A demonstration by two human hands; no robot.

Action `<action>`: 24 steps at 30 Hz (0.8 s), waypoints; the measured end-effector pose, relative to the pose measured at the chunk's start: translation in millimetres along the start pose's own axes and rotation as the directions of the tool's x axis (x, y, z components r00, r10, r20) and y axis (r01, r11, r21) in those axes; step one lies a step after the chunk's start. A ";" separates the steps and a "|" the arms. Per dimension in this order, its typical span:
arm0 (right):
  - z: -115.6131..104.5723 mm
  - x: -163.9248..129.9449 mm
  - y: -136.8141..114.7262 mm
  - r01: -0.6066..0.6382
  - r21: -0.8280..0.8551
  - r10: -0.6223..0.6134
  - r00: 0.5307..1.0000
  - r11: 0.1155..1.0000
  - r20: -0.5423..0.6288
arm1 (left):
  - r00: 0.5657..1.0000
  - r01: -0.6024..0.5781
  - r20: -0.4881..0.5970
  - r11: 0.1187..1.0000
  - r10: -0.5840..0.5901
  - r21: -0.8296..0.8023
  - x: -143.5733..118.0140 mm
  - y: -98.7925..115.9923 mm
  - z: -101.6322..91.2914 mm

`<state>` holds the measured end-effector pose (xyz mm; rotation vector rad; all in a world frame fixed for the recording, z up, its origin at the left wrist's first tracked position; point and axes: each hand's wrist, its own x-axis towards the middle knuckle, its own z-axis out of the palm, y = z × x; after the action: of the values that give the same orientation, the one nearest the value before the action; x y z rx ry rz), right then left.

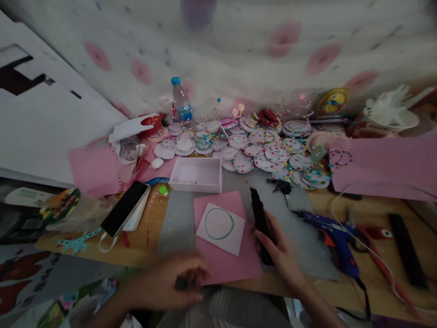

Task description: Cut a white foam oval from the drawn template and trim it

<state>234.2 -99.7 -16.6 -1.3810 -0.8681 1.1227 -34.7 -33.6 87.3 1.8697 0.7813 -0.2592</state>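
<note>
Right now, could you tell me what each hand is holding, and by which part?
The right hand grips a long black tool around its lower half. The left hand is closed on something small and dark, too blurred to identify.

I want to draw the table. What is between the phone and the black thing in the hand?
In the head view, a pink sheet with a white circle card on it lies between phone and black tool.

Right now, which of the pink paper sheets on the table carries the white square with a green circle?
The pink sheet nearest the person, between both hands, on the grey mat. The other pink sheets, far left and far right, carry no such square.
</note>
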 end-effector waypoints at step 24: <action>9.3 -43.3 -62.7 0.154 -0.565 -0.144 0.988 0.810 0.062 | 0.596 -0.350 -0.755 0.935 0.273 0.062 74.7 1.9 -7.8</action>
<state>218.9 -129.9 52.2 -1.7488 -1.3771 0.7747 22.2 2.4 54.0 1.9705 0.9578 0.8477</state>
